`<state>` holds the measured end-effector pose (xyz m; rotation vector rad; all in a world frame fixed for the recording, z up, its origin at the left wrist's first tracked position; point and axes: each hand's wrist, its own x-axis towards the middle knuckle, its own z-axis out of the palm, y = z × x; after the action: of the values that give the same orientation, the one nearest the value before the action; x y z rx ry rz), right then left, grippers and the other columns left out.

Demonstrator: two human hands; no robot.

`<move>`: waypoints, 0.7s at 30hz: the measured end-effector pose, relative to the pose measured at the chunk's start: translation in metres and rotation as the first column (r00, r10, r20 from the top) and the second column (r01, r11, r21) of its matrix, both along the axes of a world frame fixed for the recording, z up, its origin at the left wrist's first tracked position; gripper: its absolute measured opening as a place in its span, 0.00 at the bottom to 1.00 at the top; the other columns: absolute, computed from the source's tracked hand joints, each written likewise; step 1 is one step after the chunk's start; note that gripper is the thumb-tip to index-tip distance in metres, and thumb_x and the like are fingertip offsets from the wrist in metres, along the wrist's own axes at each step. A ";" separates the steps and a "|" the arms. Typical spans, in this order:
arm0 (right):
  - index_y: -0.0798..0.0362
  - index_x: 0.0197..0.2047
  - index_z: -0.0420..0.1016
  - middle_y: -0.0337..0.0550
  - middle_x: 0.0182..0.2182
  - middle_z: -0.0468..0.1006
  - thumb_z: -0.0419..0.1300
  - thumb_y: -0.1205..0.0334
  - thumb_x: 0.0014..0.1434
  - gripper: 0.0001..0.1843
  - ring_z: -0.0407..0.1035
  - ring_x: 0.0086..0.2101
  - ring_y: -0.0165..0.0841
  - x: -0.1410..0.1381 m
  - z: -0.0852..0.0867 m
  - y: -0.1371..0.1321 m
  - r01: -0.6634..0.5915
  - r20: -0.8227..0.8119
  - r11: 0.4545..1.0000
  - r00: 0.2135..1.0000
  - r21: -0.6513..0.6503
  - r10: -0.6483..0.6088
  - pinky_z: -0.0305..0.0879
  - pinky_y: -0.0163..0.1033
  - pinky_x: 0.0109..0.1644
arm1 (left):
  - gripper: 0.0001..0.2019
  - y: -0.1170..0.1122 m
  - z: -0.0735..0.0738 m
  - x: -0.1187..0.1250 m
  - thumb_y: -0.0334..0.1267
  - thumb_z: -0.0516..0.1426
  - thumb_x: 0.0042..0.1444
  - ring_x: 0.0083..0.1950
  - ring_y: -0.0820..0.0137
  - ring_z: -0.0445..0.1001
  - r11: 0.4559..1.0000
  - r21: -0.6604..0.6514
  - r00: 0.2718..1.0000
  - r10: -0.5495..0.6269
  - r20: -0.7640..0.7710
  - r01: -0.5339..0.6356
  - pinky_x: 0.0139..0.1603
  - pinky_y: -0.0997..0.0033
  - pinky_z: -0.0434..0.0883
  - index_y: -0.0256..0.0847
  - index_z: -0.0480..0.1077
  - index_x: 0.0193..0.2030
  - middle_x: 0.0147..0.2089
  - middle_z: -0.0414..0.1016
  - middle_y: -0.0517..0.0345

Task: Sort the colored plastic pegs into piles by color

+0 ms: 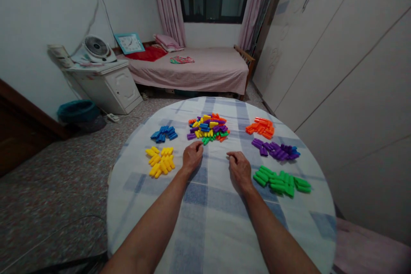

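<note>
Plastic pegs (pixel 208 128) heaped mixed at 12 o'clock, single-colour piles (pixel 160 162) sorted apart either side; left hand (pixel 192 157), right hand (pixel 239 172) half-curled, seemingly empty.

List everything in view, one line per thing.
mixed plastic pegs: one heap, many colours, table's far middle
blue pegs: one group, blue, left of heap
yellow pegs: one group, yellow, table's left
orange pegs: one group, orange, right of heap
purple pegs: one group, purple, below orange
green pegs: one group, green, table's right
round table: one, white cloth, blue checks, foreground
bed: one, pink, under window
cabinet: one, white, left of bed
desk fan: one, white, on cabinet
basin: one, teal, floor left
wardrobe: one, white, right
left hand: one, at heap's near edge
right hand: one, on cloth
</note>
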<state>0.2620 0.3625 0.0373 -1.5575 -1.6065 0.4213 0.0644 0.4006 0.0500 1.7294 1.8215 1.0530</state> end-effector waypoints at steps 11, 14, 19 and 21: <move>0.54 0.38 0.77 0.43 0.37 0.76 0.49 0.65 0.58 0.14 0.70 0.39 0.34 -0.002 -0.002 0.000 0.005 -0.029 1.000 1.000 0.010 -0.005 0.61 0.37 0.47 | 0.19 0.017 0.002 -0.024 0.31 0.51 0.55 0.54 0.61 0.69 0.970 0.200 0.934 0.195 -0.301 -0.138 0.57 0.62 0.67 0.37 0.72 0.52 0.51 0.71 0.47; 0.53 0.39 0.77 0.43 0.38 0.76 0.50 0.66 0.58 0.14 0.70 0.39 0.33 -0.002 -0.002 0.000 0.006 -0.022 1.000 1.000 0.003 -0.006 0.61 0.36 0.47 | 0.19 0.016 0.008 -0.022 0.32 0.51 0.55 0.54 0.61 0.69 0.982 0.133 0.912 0.172 -0.372 -0.131 0.57 0.62 0.67 0.36 0.71 0.53 0.52 0.70 0.46; 0.53 0.38 0.77 0.42 0.38 0.76 0.50 0.67 0.58 0.14 0.69 0.39 0.33 -0.004 0.000 0.000 0.026 0.016 0.999 1.000 -0.024 -0.025 0.61 0.36 0.45 | 0.18 0.017 0.019 0.005 0.34 0.53 0.56 0.52 0.62 0.69 0.998 0.003 0.867 -0.058 -0.495 0.069 0.54 0.64 0.68 0.38 0.71 0.54 0.51 0.70 0.48; 0.53 0.38 0.77 0.42 0.38 0.76 0.50 0.67 0.59 0.14 0.69 0.39 0.32 -0.004 0.000 0.000 0.020 0.017 1.000 1.000 -0.023 -0.020 0.61 0.35 0.45 | 0.18 0.019 0.021 0.018 0.35 0.52 0.57 0.52 0.61 0.69 0.993 -0.021 0.834 -0.107 -0.541 0.113 0.53 0.64 0.68 0.39 0.71 0.53 0.51 0.70 0.47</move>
<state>0.2582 0.3622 0.0375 -1.5970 -1.6025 0.4182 0.0822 0.4193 0.0712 2.2797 1.9927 0.5503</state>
